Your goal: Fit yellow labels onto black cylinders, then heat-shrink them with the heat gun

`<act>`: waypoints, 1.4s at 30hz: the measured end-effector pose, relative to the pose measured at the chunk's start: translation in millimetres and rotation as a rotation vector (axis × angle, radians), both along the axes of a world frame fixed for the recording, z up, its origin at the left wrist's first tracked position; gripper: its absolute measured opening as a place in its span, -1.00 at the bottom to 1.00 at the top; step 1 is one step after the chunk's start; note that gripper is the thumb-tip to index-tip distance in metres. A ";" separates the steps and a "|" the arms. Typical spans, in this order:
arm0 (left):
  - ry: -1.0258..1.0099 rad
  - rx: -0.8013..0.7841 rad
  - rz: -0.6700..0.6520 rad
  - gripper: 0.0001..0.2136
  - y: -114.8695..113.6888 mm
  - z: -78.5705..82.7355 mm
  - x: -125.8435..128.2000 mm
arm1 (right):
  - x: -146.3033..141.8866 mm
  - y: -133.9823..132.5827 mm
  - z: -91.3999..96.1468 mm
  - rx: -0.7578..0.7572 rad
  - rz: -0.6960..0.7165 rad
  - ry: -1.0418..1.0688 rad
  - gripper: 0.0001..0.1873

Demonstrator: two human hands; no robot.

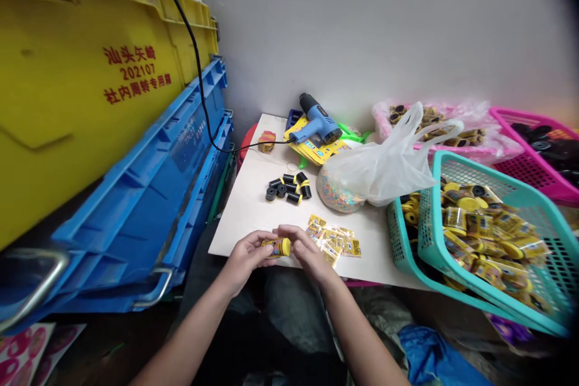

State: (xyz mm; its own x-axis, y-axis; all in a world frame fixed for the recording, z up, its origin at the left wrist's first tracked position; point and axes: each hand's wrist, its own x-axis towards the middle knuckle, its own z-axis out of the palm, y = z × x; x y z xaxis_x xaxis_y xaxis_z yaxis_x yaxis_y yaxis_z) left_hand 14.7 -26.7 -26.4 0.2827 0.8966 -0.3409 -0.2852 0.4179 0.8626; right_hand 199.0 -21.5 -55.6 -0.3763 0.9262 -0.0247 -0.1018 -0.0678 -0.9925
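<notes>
My left hand (pixel 248 256) is closed around a small cylinder with a yellow cap and a printed yellow sleeve (pixel 277 247), held level over the table's front edge. My right hand (pixel 309 252) is beside the capped end, fingers stretched out and slightly curved; I cannot tell if its palm touches the cap. Just right of that hand lies a spread of flat printed sleeves (pixel 333 240). Beyond the hands, several black cylinders with yellow ends (pixel 291 187) lie in a loose group.
A blue heat gun (pixel 318 122) rests on yellow packaging (pixel 312 148), its black cord (pixel 199 66) hanging across the left. A white plastic bag of colourful beads (pixel 344 184) stands mid-table. Turquoise baskets (pixel 434 223) with wrapped cylinders are at right, stacked blue crates (pixel 136 205) at left.
</notes>
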 end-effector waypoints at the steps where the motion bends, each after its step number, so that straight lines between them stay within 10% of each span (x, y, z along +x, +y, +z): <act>1: 0.005 0.018 0.003 -0.66 -0.8 0.6 2.3 | -4.3 -3.2 -3.3 -0.048 0.006 0.046 -0.48; 9: 0.169 0.128 -0.028 -0.70 -0.8 6.5 9.7 | -22.9 -15.1 -4.9 -0.211 0.020 0.239 -0.28; 21: 0.051 0.086 0.025 -0.63 -2.3 3.6 21.8 | -1.1 -25.0 -3.3 -0.076 -0.276 0.102 -0.39; 31: 0.207 0.211 -0.040 -0.73 -7.9 17.7 29.1 | -16.9 -28.0 -7.6 -0.096 -0.159 0.148 -0.25; 42: 0.127 0.269 -0.214 -0.41 -5.5 17.2 44.5 | 29.1 -50.4 30.7 0.513 -0.411 -0.437 -0.56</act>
State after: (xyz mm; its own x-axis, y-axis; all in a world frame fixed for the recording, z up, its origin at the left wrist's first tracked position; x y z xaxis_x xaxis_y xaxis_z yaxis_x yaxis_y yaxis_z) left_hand 59.2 -32.2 -9.2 0.4439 0.8842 -0.1451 -0.0998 0.2097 0.9727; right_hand 228.1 -71.9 -24.9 -0.0559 0.9248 0.3764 0.3874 0.3675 -0.8455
